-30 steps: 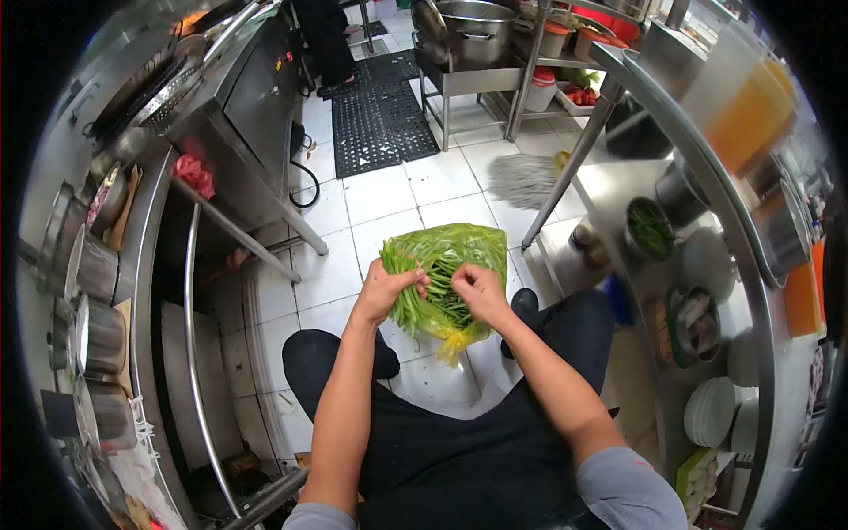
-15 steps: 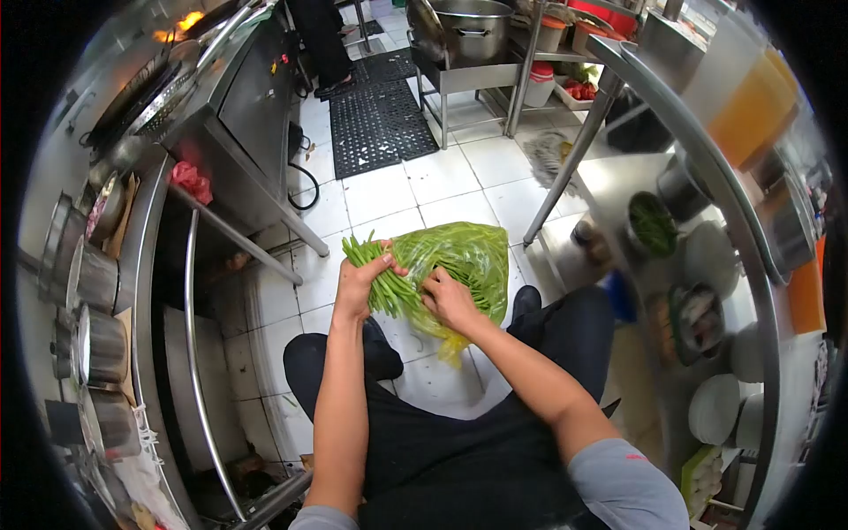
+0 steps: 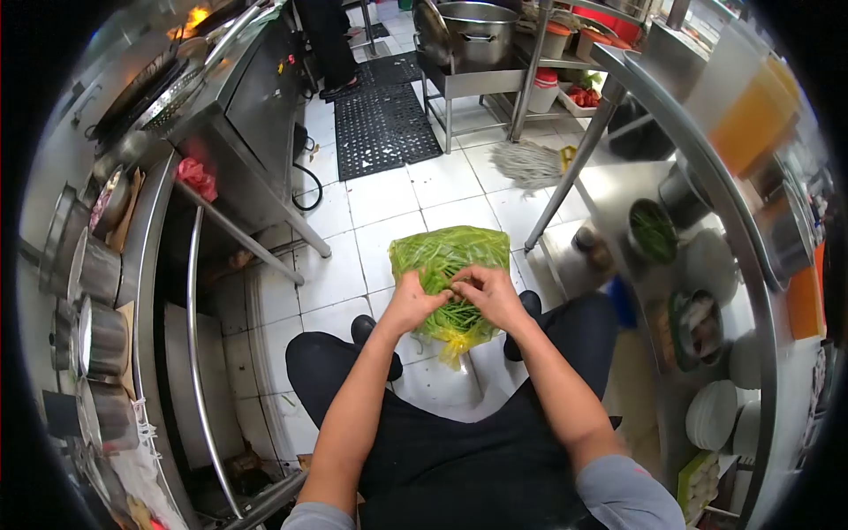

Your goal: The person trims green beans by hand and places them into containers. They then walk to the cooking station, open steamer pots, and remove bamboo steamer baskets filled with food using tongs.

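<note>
A translucent yellow-green plastic bag [image 3: 481,243] lies on the white floor tiles between my feet, its mouth open around long green stalks [image 3: 457,315]. My left hand [image 3: 415,302] is at the left of the opening, closed around some of the stalks. From the right, my right hand [image 3: 488,294] reaches over the opening with thumb and fingers pinched at the stalks. The two hands are close together. The yellow knotted end of the bag points toward me.
Steel counter [image 3: 146,247] with pots stands at left, a flame behind it. At right is a steel shelf [image 3: 751,221] with bowls and plates. Ahead are a black mat [image 3: 384,132], a mop head [image 3: 526,166], a large pot [image 3: 477,35] and a person's dark-clothed legs [image 3: 325,44].
My left hand has moved right, from beside the bag with a bunch of stalks to over its opening. My right hand has shifted slightly right. The mop head has moved.
</note>
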Action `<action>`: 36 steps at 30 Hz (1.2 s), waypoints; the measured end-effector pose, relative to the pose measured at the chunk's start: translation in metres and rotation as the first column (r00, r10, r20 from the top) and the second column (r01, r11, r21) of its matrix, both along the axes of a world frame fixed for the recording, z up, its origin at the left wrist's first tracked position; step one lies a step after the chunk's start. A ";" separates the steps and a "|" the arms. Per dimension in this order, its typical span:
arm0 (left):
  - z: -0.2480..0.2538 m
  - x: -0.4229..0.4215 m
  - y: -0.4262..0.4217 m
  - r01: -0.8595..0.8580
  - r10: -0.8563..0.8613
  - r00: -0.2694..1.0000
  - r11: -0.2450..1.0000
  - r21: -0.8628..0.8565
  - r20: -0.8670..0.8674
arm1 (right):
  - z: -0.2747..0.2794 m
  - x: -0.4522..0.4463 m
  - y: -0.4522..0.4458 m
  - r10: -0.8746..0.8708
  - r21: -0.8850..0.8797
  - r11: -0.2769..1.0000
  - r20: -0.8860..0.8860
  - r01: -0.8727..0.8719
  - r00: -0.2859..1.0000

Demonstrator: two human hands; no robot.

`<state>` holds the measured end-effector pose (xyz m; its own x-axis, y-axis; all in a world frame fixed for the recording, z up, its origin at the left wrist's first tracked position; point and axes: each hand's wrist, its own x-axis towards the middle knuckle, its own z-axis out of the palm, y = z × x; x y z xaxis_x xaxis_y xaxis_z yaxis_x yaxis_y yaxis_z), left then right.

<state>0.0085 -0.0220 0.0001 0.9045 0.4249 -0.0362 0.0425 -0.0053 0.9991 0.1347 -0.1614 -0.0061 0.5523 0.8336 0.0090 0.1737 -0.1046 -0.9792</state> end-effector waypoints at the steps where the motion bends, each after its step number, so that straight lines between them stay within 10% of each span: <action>1: 0.005 -0.001 0.000 -0.011 0.014 1.000 0.992 0.128 -0.020 | 0.007 0.000 -0.002 -0.004 0.003 1.000 0.001 0.004 1.000; 3: 0.015 -0.004 0.002 -0.005 0.024 0.998 0.961 0.277 -0.066 | 0.021 -0.002 -0.006 0.031 -0.093 0.996 0.369 0.003 0.929; 9: 0.022 -0.008 0.003 0.081 -0.035 0.993 0.900 0.428 -0.114 | 0.008 -0.001 -0.003 0.086 -0.138 0.990 0.681 0.012 0.728; 13: 0.013 -0.005 0.005 0.030 -0.010 0.981 0.995 0.100 -0.192 | 0.002 0.004 0.000 -0.180 -0.027 0.981 0.212 0.190 0.960; 18: 0.023 -0.013 0.020 -0.084 0.096 0.995 0.936 -0.341 0.017 | -0.004 0.007 -0.007 -0.014 -0.091 0.995 0.330 0.046 0.944; 24: 0.016 -0.015 0.025 -0.112 0.135 0.990 0.942 -0.316 0.052 | -0.017 0.003 0.002 0.156 -0.115 0.975 -0.263 -0.191 0.952; 34: 0.026 -0.016 0.030 -0.213 0.253 0.964 0.918 -0.333 0.081 | -0.046 0.003 0.013 -0.222 -0.040 0.975 -0.062 0.220 0.973; 36: 0.025 -0.022 0.041 -0.247 0.293 0.952 0.907 -0.341 0.091 | -0.030 0.002 0.008 -0.052 -0.189 0.973 0.372 0.130 0.927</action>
<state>-0.0138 0.0193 0.0255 0.7625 0.6398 -0.0961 -0.1408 0.3090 0.9406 0.1367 -0.1537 -0.0361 0.6174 0.7846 0.0561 0.4921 -0.3296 -0.8057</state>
